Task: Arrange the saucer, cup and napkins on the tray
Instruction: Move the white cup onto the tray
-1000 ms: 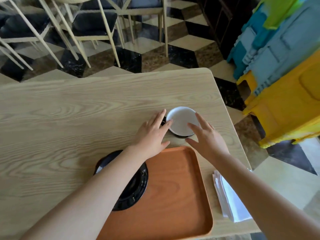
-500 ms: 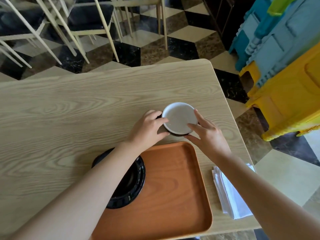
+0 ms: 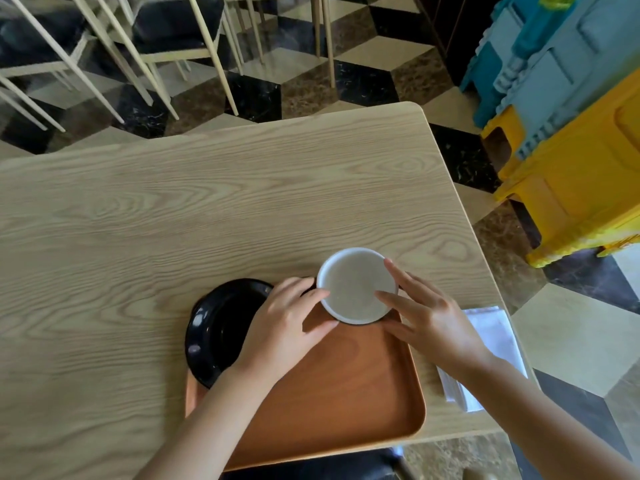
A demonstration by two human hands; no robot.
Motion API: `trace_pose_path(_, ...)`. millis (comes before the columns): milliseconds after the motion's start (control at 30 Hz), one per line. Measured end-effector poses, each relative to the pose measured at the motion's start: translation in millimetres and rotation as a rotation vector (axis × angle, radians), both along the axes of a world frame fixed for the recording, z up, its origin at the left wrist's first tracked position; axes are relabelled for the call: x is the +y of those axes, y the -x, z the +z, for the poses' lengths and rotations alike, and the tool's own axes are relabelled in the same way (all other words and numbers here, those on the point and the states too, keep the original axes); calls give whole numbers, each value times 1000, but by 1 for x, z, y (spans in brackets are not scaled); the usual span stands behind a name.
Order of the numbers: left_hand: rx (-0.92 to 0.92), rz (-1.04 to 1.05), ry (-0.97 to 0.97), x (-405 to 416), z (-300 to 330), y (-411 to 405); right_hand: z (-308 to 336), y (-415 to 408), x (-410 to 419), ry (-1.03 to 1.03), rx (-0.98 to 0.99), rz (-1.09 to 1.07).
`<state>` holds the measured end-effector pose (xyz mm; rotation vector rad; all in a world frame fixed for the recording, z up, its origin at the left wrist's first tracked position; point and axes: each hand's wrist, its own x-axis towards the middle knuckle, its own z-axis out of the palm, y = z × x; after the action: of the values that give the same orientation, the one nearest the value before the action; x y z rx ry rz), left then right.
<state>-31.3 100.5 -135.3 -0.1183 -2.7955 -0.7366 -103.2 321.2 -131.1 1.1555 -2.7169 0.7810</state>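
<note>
Both hands [image 3: 277,330] and forearms [image 3: 540,410] are bare.

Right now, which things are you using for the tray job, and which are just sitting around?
For the job:
tray
black saucer
white cup, between both hands
napkins

Just sitting around:
chairs
blue and yellow plastic stools

Light wood-grain counter [image 3: 207,209], seen from above. Lying on it: an orange-brown tray [image 3: 346,393] at the near edge, and a stack of white napkins [image 3: 495,337] just right of the tray, near the counter's right edge.
</note>
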Motion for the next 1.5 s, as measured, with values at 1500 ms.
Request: trace_pose_path(1500, -367, -491, 479, 161, -12, -49, -17, -86, 111, -258, -237, -634)
